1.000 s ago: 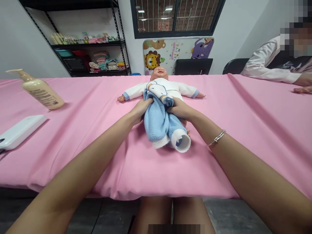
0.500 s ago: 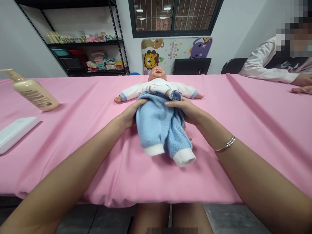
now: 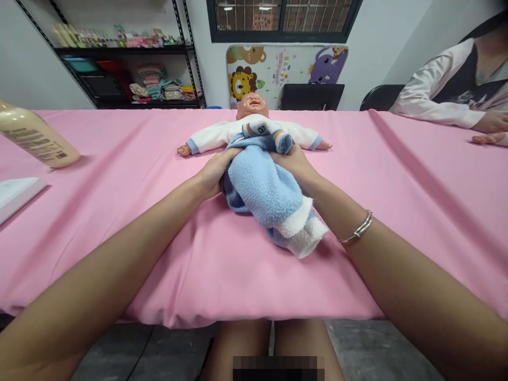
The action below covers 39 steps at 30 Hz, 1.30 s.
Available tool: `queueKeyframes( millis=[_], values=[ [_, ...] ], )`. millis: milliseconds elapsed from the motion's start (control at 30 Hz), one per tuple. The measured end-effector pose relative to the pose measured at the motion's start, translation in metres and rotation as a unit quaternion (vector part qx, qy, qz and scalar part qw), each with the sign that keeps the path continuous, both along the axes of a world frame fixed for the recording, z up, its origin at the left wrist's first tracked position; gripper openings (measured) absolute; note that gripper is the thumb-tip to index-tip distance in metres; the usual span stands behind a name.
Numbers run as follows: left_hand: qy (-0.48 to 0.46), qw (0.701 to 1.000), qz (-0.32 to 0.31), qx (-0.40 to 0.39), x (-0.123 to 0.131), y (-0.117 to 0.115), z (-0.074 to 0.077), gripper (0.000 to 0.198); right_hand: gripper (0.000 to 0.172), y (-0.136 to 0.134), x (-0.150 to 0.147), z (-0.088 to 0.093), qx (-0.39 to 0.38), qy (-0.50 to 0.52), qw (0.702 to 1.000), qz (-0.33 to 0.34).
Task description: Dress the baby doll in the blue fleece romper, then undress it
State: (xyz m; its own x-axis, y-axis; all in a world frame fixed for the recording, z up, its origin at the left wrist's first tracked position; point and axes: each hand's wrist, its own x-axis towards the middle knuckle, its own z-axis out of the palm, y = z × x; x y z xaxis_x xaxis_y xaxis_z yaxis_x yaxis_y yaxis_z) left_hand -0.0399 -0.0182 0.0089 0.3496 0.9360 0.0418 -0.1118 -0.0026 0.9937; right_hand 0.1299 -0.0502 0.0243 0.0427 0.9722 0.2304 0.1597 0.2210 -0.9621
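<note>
A baby doll [image 3: 252, 107] in a white top lies on its back on the pink table cover [image 3: 119, 159], arms spread. Light blue fleece trousers [image 3: 265, 193] with white cuffs cover its lower body, the legs twisted toward the right. My left hand [image 3: 212, 172] grips the trousers' waist on the doll's left side. My right hand [image 3: 296, 164] grips the waist on the other side; a silver bracelet sits on that wrist. The doll's legs are hidden under the fleece.
A cream pump bottle [image 3: 35, 140] lies at the far left, with a white flat box [image 3: 16, 193] nearer the edge. Another person in a white sleeve [image 3: 432, 100] rests hands on the table at the right. Shelves and a cartoon mat stand behind.
The trouser legs have swung to the right and bunched up. Both hands have moved up toward the doll's chest, still gripping the waist. The camera has tilted down a little.
</note>
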Motion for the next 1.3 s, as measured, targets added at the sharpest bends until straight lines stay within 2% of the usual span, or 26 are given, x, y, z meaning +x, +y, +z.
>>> queueKeyframes(
  millis=[100, 167, 300, 400, 533, 633, 700, 767, 833, 900, 967, 1033, 1133, 1233, 1300],
  values=[
    [0.017, 0.999, 0.004, 0.038, 0.002, -0.003, 0.000, 0.029, 0.023, -0.003, -0.003, 0.000, -0.076, 0.075, 0.992, 0.061],
    [0.040, 0.994, 0.020, 0.096, 0.004, -0.004, 0.001, 0.031, 0.027, -0.002, -0.004, -0.001, -0.109, 0.117, 0.983, 0.094],
    [0.095, 0.963, 0.098, 0.234, 0.005, -0.003, 0.004, 0.027, 0.024, 0.002, -0.007, -0.005, -0.123, 0.150, 0.979, 0.066],
    [0.124, 0.943, 0.141, 0.275, 0.002, 0.007, 0.000, 0.022, 0.023, 0.002, -0.008, -0.004, -0.113, 0.143, 0.981, 0.060],
    [0.166, 0.937, 0.161, 0.263, -0.004, 0.027, -0.012, 0.020, 0.024, -0.004, -0.004, -0.001, -0.112, 0.117, 0.983, 0.091],
    [0.132, 0.963, 0.133, 0.191, -0.006, 0.029, -0.013, 0.028, 0.033, -0.008, 0.005, 0.000, -0.129, 0.098, 0.971, 0.174],
    [0.082, 0.987, 0.079, 0.115, -0.005, 0.021, -0.009, 0.035, 0.041, -0.008, 0.008, -0.001, -0.107, 0.067, 0.971, 0.204],
    [0.035, 0.998, 0.010, 0.051, -0.004, 0.010, -0.003, 0.039, 0.041, -0.004, 0.008, -0.005, -0.030, 0.006, 0.983, 0.183],
    [0.001, 1.000, -0.019, 0.025, -0.002, 0.000, 0.001, 0.037, 0.026, 0.002, 0.006, -0.008, 0.064, -0.075, 0.987, 0.129],
    [-0.015, 1.000, 0.002, 0.016, 0.000, -0.004, 0.002, 0.034, 0.008, 0.007, 0.004, -0.011, 0.126, -0.136, 0.981, 0.049],
    [-0.015, 1.000, 0.027, 0.008, 0.000, -0.001, 0.000, 0.030, 0.012, 0.010, 0.004, -0.013, 0.158, -0.154, 0.974, -0.044],
    [-0.006, 0.999, 0.035, 0.004, 0.000, 0.006, -0.004, 0.027, 0.014, 0.011, 0.007, -0.014, 0.174, -0.151, 0.966, -0.116],
    [0.017, 0.998, 0.060, 0.013, -0.002, 0.019, -0.011, 0.026, 0.010, 0.011, 0.009, -0.015, 0.152, -0.151, 0.960, -0.180],
    [0.044, 0.994, 0.093, 0.045, -0.004, 0.030, -0.019, 0.030, 0.010, 0.013, 0.011, -0.014, 0.113, -0.155, 0.961, -0.199],
    [0.059, 0.990, 0.097, 0.089, -0.006, 0.037, -0.022, 0.034, 0.012, 0.015, 0.014, -0.012, 0.102, -0.155, 0.968, -0.170]
  ],
)
